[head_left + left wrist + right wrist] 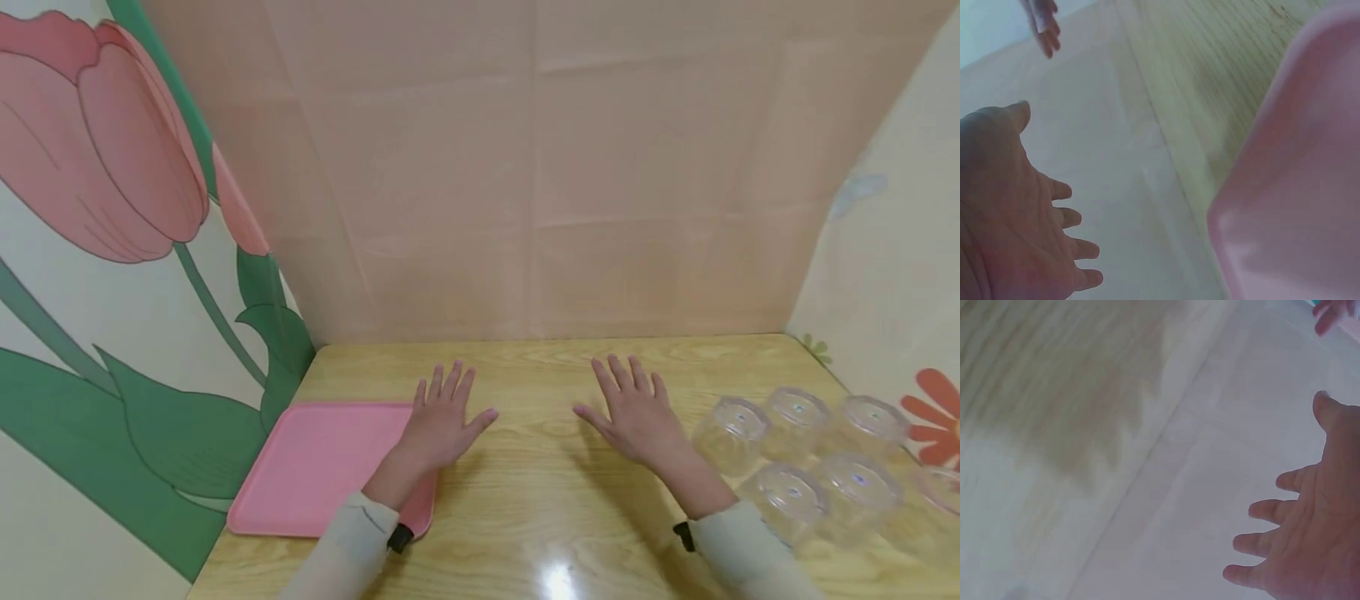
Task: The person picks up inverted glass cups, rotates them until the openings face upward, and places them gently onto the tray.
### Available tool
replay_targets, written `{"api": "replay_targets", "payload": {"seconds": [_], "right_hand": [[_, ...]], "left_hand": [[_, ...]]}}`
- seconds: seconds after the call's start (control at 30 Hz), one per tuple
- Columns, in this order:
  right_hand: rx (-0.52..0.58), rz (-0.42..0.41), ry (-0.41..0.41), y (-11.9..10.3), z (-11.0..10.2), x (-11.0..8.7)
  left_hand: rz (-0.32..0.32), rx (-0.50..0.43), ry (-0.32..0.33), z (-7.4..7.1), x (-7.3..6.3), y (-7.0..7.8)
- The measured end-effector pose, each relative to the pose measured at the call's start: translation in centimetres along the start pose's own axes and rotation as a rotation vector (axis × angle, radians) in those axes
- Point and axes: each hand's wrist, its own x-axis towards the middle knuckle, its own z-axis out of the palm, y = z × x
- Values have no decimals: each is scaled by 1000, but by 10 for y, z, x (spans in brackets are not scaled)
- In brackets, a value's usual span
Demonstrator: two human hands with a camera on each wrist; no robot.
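Note:
Both hands hover over the wooden table (pixel 517 492) with fingers spread, palms down and nothing in them. The left hand (pixel 438 425) overlaps the right edge of a pink rectangular tray (pixel 322 467) in the head view; in the left wrist view the tray (pixel 1310 169) lies beyond the palm. The right hand (pixel 637 417) is nearest to a group of clear plastic cups, to its right. One clear cup (pixel 731 437) stands closest to that hand, and another clear cup (pixel 787 500) is nearer the front. In the right wrist view, the hand's shadow falls on the table.
Several more cups, such as a rear cup (pixel 798 417), stand close together at the right side, all apparently upside down. A pinkish sheet (pixel 525 183) covers the back wall. Side walls bear flower pictures, a large tulip (pixel 112 142) on the left.

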Motion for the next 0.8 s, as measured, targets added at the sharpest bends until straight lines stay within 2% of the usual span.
{"api": "replay_targets", "payload": {"seconds": [0.2,0.4,0.63,0.8], "right_hand": [[12,35,-28,15,-21,-11],[-23,44,-32,30,-40,-14],[-71,58,-58,52,-51,-22],[-44,104,-118,65,-54,-29]], "left_hand": [[4,5,-9,-9,-6,-5],[30,9,33,-16,-14,-12],[62,-13,66,-25,-29,-13],[33,-49,59,-31,-40,-15]]}}
